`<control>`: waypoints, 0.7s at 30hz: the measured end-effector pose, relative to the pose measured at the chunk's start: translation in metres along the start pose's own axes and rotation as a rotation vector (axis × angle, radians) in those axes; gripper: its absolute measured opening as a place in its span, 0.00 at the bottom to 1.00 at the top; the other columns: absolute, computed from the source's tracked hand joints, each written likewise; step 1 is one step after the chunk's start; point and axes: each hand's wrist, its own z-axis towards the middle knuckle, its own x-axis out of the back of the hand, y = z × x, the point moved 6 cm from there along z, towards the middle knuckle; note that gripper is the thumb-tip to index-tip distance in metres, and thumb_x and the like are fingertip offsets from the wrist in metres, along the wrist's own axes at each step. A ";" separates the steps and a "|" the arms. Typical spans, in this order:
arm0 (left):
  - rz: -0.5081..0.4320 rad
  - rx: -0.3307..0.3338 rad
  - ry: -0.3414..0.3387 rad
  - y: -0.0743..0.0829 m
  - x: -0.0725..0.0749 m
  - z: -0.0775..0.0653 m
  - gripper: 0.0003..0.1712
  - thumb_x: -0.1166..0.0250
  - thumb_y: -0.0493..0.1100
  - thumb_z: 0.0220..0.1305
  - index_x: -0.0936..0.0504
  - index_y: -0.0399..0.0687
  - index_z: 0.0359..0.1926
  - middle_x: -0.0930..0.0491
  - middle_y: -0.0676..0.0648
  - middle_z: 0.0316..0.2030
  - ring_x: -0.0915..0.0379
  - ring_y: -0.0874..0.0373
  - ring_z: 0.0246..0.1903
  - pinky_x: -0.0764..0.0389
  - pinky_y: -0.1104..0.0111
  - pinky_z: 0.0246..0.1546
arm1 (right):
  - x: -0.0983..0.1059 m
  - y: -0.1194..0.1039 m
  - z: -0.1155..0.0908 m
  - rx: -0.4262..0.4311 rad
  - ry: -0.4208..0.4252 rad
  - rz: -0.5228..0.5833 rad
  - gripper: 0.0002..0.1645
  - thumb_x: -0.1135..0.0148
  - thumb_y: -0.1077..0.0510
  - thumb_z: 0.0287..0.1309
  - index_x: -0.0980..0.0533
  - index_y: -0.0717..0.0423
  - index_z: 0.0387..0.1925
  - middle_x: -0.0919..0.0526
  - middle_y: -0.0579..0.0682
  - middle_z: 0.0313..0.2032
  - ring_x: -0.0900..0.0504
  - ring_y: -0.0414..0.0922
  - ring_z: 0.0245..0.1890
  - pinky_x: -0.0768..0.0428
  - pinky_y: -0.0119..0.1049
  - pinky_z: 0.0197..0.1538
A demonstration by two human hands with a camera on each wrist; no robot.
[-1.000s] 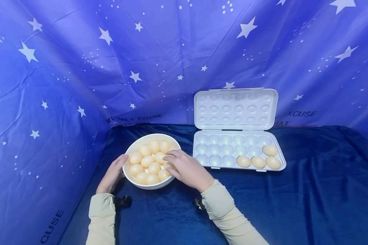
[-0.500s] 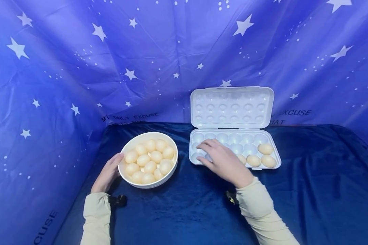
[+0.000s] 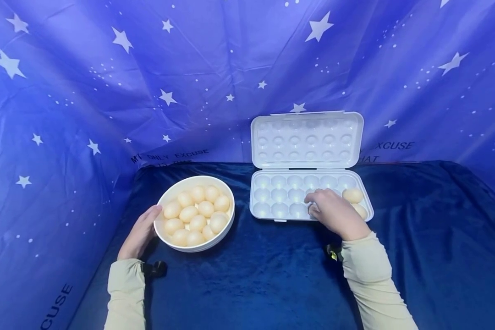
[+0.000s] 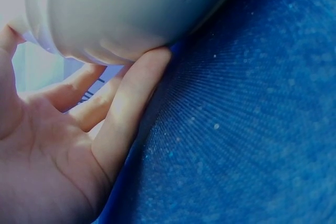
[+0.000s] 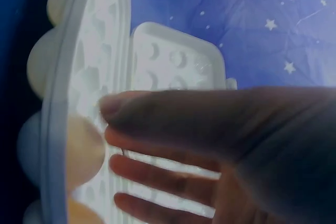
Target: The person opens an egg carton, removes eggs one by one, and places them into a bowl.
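At the left in the head view, my left hand [image 3: 139, 231] grips the side of a cream-white bowl [image 3: 158, 233], thumb at the rim and fingers against the outside wall [image 4: 121, 19]. Several beige eggs [image 3: 198, 223] fill the bowl. My right hand [image 3: 338, 214] is over the front right of a white egg carton [image 3: 280, 220], fingers extended and slightly spread. Nothing shows between thumb and fingers. In the right wrist view an egg [image 5: 86, 150] sits in its cup, just beyond the thumb tip. Other eggs [image 3: 352, 195] sit at the carton's right end, some hidden behind the hand.
The carton's lid [image 3: 307, 146] stands raised behind it, near the blue star-printed curtain [image 3: 189, 68]. Dark blue cloth [image 3: 247, 279] covers the table under everything. The cups at the carton's left and back hold no eggs.
My right hand has gone from the bowl's right side to the carton's left cups, then right along the front row. My left hand keeps holding the bowl. The whole view has shifted slightly.
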 end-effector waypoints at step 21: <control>-0.028 -0.017 -0.014 0.001 0.000 -0.003 0.35 0.55 0.58 0.78 0.42 0.33 0.69 0.22 0.66 0.42 0.23 0.72 0.44 0.20 0.73 0.44 | -0.014 0.016 0.005 -0.096 0.048 0.028 0.08 0.41 0.69 0.40 0.21 0.59 0.25 0.21 0.49 0.24 0.23 0.49 0.27 0.23 0.47 0.35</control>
